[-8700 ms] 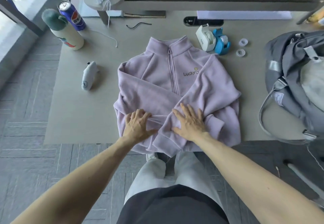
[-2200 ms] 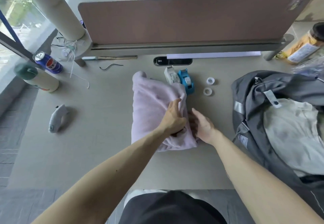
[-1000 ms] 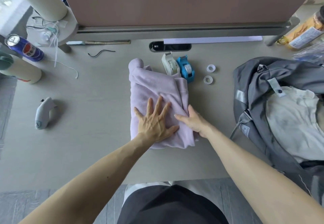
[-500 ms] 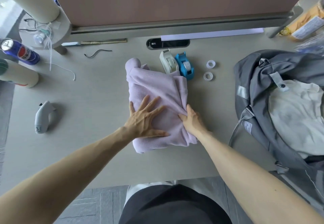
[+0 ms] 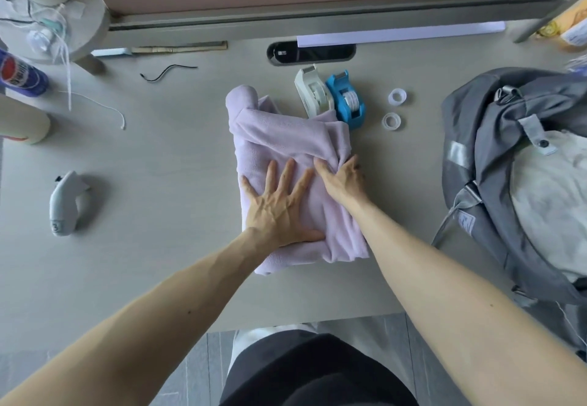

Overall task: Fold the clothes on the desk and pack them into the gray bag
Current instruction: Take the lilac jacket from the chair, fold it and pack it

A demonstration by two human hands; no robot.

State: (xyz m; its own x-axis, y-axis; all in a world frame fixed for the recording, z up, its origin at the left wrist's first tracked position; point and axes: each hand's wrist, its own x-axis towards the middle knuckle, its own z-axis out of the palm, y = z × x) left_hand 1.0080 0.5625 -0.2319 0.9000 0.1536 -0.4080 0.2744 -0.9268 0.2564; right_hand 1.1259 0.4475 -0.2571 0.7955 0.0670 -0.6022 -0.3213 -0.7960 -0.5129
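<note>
A lavender fleece jacket (image 5: 286, 132), soft and nappy, lies folded into a thick rectangular bundle at the middle of the smooth beige table (image 5: 158, 158). The left grip (image 5: 279, 205) rests flat on its near half, fingers straight and spread, holding nothing. The right grip (image 5: 344, 180) pinches a bunched fold at the bundle's right edge, creases fanning from it. Well to the right, the gray bag (image 5: 476, 113) of woven fabric lies open with an off-white garment (image 5: 546, 202) inside. A white tape dispenser (image 5: 313, 93) and a blue tape dispenser (image 5: 347, 101) stand at the bundle's far right corner.
</note>
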